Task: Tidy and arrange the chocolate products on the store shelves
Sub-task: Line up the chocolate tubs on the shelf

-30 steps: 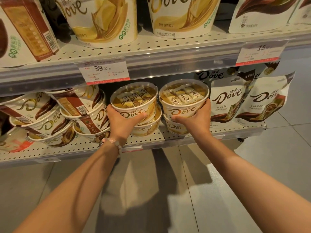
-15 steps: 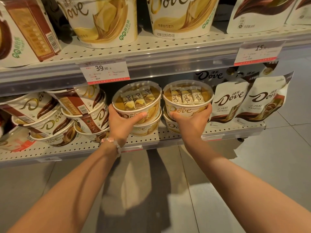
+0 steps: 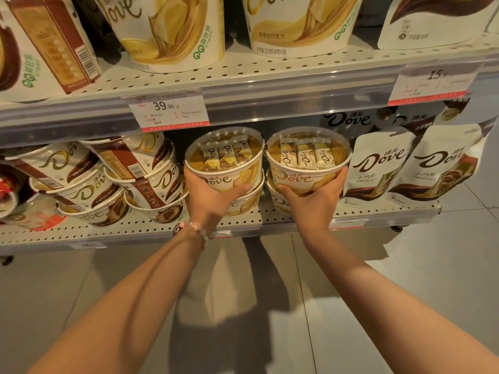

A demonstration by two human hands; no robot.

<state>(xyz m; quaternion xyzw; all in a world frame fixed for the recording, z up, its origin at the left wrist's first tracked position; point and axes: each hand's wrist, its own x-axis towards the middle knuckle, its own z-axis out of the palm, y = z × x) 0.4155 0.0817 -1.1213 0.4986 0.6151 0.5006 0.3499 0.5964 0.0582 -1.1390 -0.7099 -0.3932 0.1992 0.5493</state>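
Observation:
Two white-and-gold Dove chocolate tubs with clear lids sit side by side on the lower shelf (image 3: 243,221), each stacked on another tub. My left hand (image 3: 209,197) grips the front of the left tub (image 3: 225,157). The right tub (image 3: 307,157) is held from below and the side by my right hand (image 3: 313,201). Both tubs tilt toward me, showing wrapped bars under the lids, and their rims nearly touch.
Brown-and-white Dove tubs (image 3: 108,179) lie tipped in a loose pile at the left. Dove pouches (image 3: 410,163) lean at the right. The upper shelf (image 3: 270,74) carries large Dove tubs and price tags (image 3: 168,112). Grey floor tiles lie below.
Both tubs have been turned so their Dove logos face me more squarely, and the right tub has shifted slightly left, closer to the left one.

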